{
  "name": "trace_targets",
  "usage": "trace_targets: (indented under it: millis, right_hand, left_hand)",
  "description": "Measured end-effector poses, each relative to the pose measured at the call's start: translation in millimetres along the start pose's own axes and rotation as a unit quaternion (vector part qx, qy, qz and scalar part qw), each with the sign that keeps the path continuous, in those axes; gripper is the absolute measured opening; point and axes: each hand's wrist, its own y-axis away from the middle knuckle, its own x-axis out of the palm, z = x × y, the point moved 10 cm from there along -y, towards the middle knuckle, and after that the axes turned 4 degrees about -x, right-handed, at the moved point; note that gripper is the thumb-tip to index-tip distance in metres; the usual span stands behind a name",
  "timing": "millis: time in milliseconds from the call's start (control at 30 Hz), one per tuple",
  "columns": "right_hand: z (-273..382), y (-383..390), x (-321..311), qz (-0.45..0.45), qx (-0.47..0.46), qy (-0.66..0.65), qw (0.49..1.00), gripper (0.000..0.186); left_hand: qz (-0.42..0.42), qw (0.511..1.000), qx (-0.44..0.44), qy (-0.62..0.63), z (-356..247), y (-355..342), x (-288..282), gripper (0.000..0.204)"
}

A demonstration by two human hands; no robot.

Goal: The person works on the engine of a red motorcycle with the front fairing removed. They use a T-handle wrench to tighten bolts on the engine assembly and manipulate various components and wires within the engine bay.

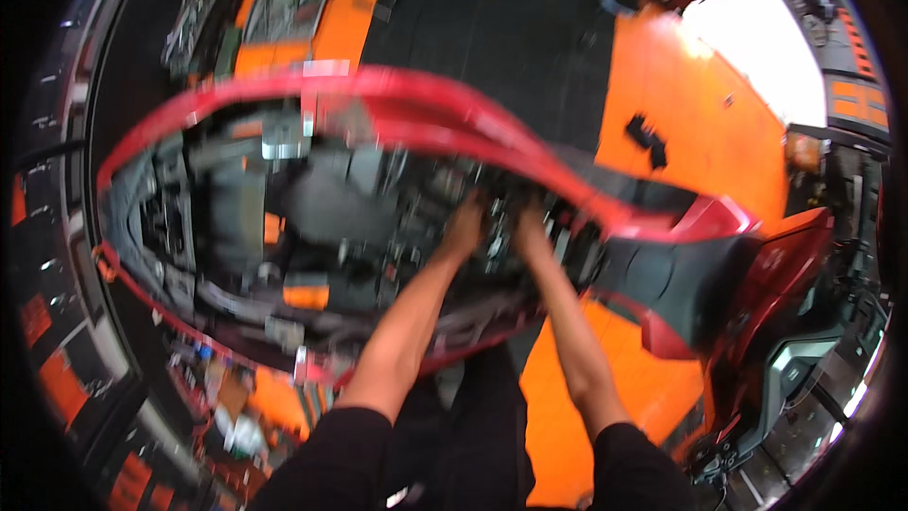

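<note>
Below me stands a scooter with red body panels [416, 99], its middle uncovered so that dark inner parts show. Both my arms reach down into this opening toward the front. My left hand [463, 227] is among dark and metallic parts [497, 227]. Close to its right, my right hand [530, 224] reaches into the same cluster. The fingers of both hands are blurred and partly lost against the dark parts, so what they touch or hold does not show. The dark grey footboard panel [648, 279] lies to their right.
Red front bodywork [780, 265] rises at the right. A small black object [647, 140] lies on the orange floor [653, 85]. At the far left of the floor are grey panels [284, 11] and loose parts. A bright opening [752, 43] shows at the upper right.
</note>
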Motion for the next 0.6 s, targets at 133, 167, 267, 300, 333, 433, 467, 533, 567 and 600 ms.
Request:
trace_targets:
  millis: [133, 167, 267, 300, 333, 433, 467, 533, 567, 600]
  right_hand:
    - [-3, 2, -70, -0.086, 0.17, -0.151, 0.97, 0.023]
    - [10, -2, -79, -0.092, 0.148, -0.141, 0.975, 0.024]
    - [18, 28, -101, -0.092, 0.153, -0.085, 0.98, 0.023]
    - [26, 34, -109, -0.091, 0.148, -0.049, 0.983, 0.022]
    - [41, 27, -120, -0.097, 0.132, -0.015, 0.986, 0.022]
    - [49, 16, -124, -0.089, 0.133, -0.077, 0.984, 0.022]
    - [50, 12, -123, -0.082, 0.133, -0.093, 0.983, 0.022]
    - [47, 5, -122, -0.089, 0.141, -0.033, 0.985, 0.025]
    - [42, 3, -114, -0.071, 0.171, -0.027, 0.982, 0.025]
    - [42, -4, -109, -0.053, 0.198, -0.023, 0.979, 0.025]
  left_hand:
    - [0.016, 0.998, -0.018, -0.051, 13, -8, 7, 0.062]
    - [0.041, 0.993, -0.045, -0.1, 25, -15, 14, 0.067]
    - [0.183, 0.963, -0.055, -0.191, 5, -17, 41, 0.083]
    - [0.23, 0.947, -0.046, -0.221, -1, -16, 42, 0.09]
    - [0.226, 0.949, -0.053, -0.215, 7, -22, 35, 0.09]
    - [0.201, 0.972, -0.061, -0.105, 25, -21, 24, 0.08]
    - [0.181, 0.976, -0.06, -0.101, 28, -18, 23, 0.077]
    - [0.145, 0.984, -0.053, -0.089, 23, -15, 23, 0.07]
    - [0.113, 0.99, -0.046, -0.069, 20, -12, 19, 0.066]
    - [0.094, 0.992, -0.039, -0.072, 22, -11, 16, 0.065]
